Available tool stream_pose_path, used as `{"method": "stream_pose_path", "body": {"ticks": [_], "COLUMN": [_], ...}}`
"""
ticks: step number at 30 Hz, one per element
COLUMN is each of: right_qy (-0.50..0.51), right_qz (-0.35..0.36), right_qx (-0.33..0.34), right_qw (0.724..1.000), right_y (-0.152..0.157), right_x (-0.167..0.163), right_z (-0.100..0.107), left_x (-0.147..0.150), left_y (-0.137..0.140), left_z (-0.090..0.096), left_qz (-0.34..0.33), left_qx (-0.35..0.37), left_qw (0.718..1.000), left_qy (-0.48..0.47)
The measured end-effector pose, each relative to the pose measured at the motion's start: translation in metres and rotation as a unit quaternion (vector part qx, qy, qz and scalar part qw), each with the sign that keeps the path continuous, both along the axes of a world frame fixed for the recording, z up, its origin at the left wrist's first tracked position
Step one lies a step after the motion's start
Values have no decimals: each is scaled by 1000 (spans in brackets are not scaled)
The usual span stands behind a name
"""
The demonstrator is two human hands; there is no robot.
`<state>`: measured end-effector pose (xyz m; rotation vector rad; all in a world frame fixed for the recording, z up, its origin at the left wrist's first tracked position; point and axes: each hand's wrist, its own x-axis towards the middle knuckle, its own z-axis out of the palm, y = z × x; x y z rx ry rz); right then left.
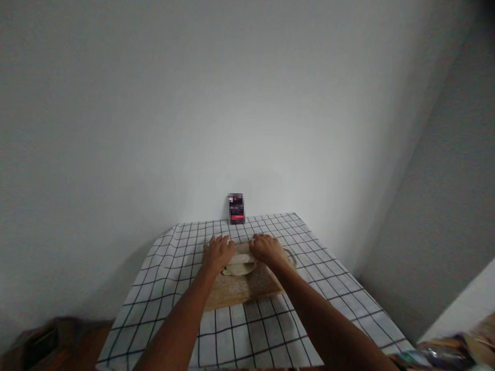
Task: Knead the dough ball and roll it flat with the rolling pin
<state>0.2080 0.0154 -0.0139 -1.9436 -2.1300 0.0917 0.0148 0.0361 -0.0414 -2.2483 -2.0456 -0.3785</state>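
Note:
A pale rolling pin (242, 254) lies crosswise on a floured wooden board (235, 296), over a flat piece of dough (239, 269). My left hand (218, 252) grips its left end, fingers bent over the top. Curled around the right end is my right hand (266, 248). Most of the pin's ends are hidden under my hands. The near edge of the dough shows in front of the pin.
A white cloth with dark checks (166, 291) covers the table. Against the wall at the back stands a dark, blurred-out box or screen (236, 209). A thin curved rim (290, 256) shows beside my right wrist. Assorted items (444, 355) lie at lower right.

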Motion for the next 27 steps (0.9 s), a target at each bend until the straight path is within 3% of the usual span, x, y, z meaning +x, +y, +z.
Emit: {"method": "stream_pose_path", "body": {"ticks": [14,27], "right_qy": [12,22], "right_qz": [-14,-23], "right_qx": [30,52], "right_qw": [999,998], "right_y": [-58,-79], "right_x": [-7,-8], "right_z": [-8,-19], "left_x": [0,0], "left_y": [-69,-80], "left_z": [-5,-10], "left_qz": [-46,-54], "left_qx": [132,101], "left_qw": [990,993], "left_qy": [7,-11]}}
